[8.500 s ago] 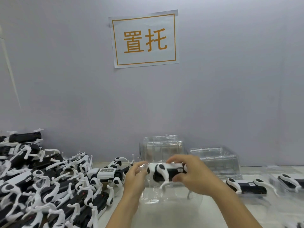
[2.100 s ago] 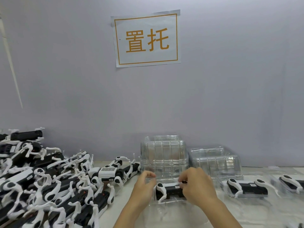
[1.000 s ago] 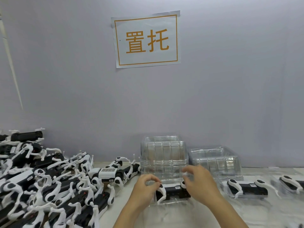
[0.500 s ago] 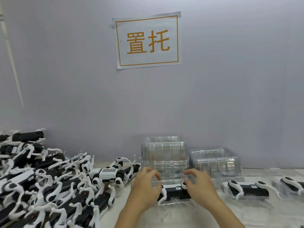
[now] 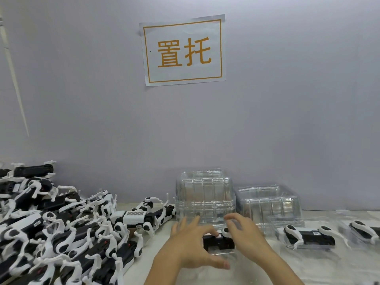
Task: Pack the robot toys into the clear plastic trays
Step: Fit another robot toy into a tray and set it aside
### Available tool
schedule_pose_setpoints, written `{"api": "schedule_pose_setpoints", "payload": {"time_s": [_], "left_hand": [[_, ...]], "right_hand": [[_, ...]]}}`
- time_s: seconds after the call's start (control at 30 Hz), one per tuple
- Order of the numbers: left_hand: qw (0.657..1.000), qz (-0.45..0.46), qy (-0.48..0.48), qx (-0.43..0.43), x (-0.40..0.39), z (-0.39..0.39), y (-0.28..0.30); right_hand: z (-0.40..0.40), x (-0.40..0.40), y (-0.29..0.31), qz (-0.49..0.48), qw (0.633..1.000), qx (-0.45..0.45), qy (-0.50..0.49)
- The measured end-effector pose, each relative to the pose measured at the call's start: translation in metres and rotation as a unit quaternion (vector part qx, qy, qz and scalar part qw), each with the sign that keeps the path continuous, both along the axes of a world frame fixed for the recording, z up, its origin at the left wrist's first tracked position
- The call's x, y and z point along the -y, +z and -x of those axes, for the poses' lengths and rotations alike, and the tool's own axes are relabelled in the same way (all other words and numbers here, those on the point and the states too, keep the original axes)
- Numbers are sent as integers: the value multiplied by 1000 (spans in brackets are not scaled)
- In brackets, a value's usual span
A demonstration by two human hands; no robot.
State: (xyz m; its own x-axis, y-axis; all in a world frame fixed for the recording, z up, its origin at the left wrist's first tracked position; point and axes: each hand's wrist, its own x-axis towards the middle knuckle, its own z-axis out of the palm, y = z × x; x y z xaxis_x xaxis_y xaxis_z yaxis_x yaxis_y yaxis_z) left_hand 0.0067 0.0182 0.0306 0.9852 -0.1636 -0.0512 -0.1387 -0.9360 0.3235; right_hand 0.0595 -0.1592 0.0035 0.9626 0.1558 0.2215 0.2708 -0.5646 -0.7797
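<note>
A: Presently, where is the robot toy (image 5: 219, 241)?
B: In the clear tray (image 5: 223, 252), mid-worktop. Left hand (image 5: 192, 244) and right hand (image 5: 245, 236) rest spread over it, apparently seating it.

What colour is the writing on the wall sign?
Orange characters and an orange border on the white wall sign, clear in the head view.
</note>
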Motion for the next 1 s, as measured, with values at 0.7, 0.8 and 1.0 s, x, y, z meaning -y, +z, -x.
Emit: {"api": "schedule_pose_setpoints", "payload": {"time_s": [0.7,0.8,1.0], "left_hand": [[962,-21,-4,271,-3,5,24],[930,-59,28,362,0,10,36],[879,-65,73,467,1,15,47]], "right_hand": [[1,13,-3,-435,898,7,-72],[-3,11,-7,-428,901,-9,-65],[-4,5,-14,-339,940,-20,-41]]}}
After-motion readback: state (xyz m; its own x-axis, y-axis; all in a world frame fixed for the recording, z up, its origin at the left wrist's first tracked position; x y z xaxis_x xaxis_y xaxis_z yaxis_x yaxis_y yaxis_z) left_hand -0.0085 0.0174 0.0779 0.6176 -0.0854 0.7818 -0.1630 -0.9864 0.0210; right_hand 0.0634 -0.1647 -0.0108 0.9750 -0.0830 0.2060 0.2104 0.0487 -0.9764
